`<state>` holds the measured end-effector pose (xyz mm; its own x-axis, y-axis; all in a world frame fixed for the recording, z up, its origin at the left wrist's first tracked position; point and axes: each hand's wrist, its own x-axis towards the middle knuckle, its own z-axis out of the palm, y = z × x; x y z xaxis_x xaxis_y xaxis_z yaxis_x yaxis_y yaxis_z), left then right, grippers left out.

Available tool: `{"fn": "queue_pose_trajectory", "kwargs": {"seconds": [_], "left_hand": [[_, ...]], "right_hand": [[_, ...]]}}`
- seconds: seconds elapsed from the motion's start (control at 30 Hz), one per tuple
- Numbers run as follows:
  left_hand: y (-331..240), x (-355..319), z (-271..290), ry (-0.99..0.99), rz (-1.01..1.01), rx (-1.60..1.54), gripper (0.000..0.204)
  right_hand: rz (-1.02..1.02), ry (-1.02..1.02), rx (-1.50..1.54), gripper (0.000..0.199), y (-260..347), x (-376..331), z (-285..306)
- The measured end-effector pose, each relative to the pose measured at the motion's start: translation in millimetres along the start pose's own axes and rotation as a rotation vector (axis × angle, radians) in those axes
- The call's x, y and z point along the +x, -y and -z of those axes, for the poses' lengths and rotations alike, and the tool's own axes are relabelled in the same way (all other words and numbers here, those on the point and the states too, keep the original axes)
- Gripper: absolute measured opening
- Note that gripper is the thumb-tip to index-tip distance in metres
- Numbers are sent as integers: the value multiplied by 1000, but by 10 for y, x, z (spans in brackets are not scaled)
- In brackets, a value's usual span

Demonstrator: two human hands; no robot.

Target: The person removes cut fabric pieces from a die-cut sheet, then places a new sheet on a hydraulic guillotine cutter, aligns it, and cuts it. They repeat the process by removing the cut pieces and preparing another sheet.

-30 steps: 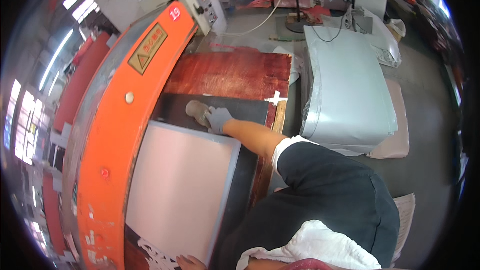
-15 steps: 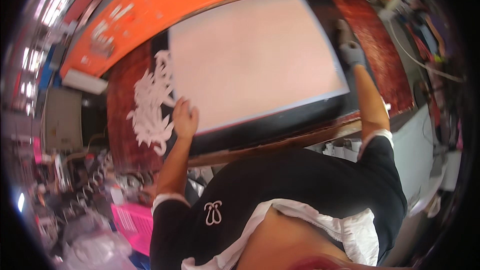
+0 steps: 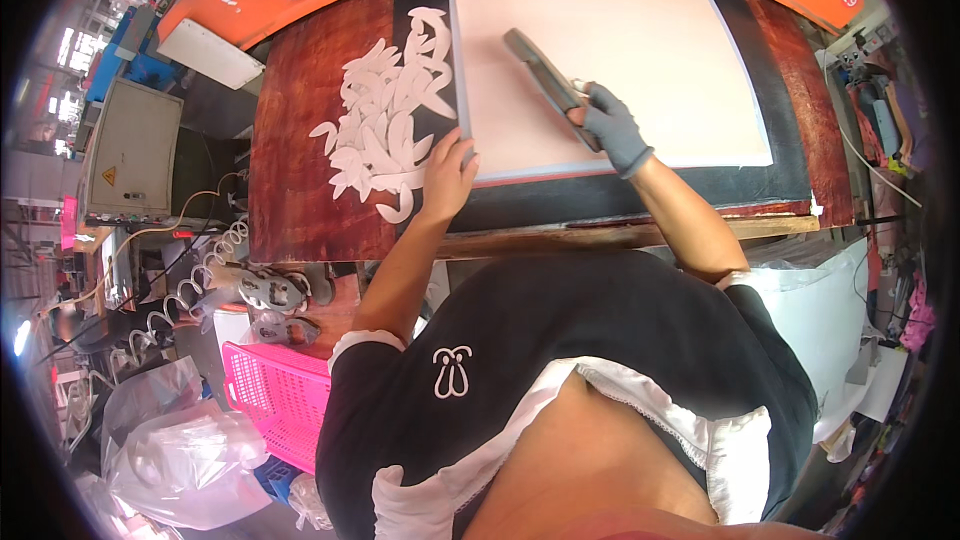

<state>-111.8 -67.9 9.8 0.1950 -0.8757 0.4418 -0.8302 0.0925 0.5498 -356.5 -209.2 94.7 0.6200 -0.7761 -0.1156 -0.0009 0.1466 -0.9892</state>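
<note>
Dark worktop (image 3: 620, 202) carried a pale foam sheet (image 3: 620, 50); the gloved right hand (image 3: 612, 127) had closed its grip on a long dark cutting die (image 3: 545, 75) lying on it, the bare left hand (image 3: 450, 175) pressing open-fingered on the sheet's corner beside white cut pieces (image 3: 385, 130), positioning apparently under way.

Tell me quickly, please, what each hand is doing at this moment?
Left hand: bare, fingers spread open, resting on the lower left corner of the pale sheet.
Right hand: grey-gloved, closed around the dark long tool lying on the sheet.
</note>
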Motion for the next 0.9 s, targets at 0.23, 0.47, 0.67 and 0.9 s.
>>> {"fn": "queue_pose_trajectory", "kwargs": {"seconds": [0.23,0.47,0.67,0.9], "left_hand": [[83,-69,-61,-54,-7,-45,40],[74,-11,0,-98,3,-168,41],[394,880,-141,-122,137,-394,39],[891,1591,-654,160,307,-463,39]], "right_hand": [[85,-234,-547,61,-206,356,-827],[379,-125,-976,72,-484,81,-791],[544,-148,-1036,71,-562,66,-694],[571,-144,-894,69,-623,208,-707]]}}
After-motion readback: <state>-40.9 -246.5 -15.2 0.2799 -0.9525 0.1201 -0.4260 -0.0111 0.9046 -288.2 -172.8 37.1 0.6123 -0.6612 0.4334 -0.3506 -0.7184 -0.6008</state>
